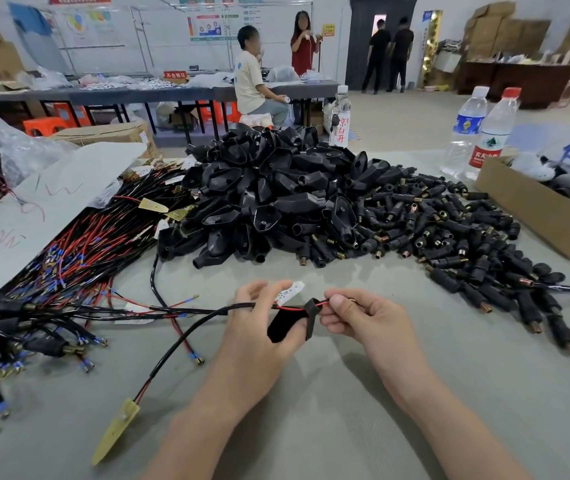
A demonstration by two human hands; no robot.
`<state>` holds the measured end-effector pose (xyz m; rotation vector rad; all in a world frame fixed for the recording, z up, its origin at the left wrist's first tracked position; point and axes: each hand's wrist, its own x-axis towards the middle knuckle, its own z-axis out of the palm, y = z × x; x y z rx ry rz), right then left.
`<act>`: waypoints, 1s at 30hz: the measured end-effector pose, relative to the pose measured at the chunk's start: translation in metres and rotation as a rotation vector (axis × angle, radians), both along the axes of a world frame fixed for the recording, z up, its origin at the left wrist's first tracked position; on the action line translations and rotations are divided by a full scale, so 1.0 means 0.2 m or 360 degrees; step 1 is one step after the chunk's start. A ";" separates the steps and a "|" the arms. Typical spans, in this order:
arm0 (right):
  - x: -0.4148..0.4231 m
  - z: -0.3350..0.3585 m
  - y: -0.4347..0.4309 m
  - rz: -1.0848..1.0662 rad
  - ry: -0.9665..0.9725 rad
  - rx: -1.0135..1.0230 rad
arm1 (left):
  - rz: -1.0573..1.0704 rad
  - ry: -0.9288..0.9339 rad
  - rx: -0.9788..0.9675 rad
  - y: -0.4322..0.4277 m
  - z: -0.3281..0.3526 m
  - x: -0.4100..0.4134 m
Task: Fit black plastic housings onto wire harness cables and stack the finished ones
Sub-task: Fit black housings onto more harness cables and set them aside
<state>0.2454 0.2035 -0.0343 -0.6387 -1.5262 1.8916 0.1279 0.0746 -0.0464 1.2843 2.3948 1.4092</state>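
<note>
Gripped in the left hand (259, 336): a black housing (285, 325) and its harness cable (165, 356). Pinched in the right hand (363, 317): the red wire (323, 303) at the housing's mouth. Beyond, a heap of loose housings (276, 195) — small connectors (449, 230) to its right, unfitted cables (79, 251) to its left.

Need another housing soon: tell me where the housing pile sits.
Head view: the pile of black housings lies mid-table, between the wire harnesses on its left and the small black connectors on its right.
</note>
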 end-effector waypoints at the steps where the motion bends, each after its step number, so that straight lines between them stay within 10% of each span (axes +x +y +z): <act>1: 0.00 0.00 0.00 -0.0002 0.0009 -0.0023 | -0.0096 -0.0093 0.0010 -0.01 0.01 0.00; 5: 0.01 0.01 0.01 -0.0023 0.0066 -0.0143 | -0.0490 -0.0640 0.0189 -0.03 0.03 0.05; 18: 0.07 0.05 0.14 -0.0227 0.0261 -0.0266 | -0.0141 -0.0179 0.0103 -0.02 0.00 0.02; 30: 0.12 0.05 0.18 -0.0074 0.0308 -0.0358 | -0.0074 -0.0675 0.0397 -0.03 0.06 -0.02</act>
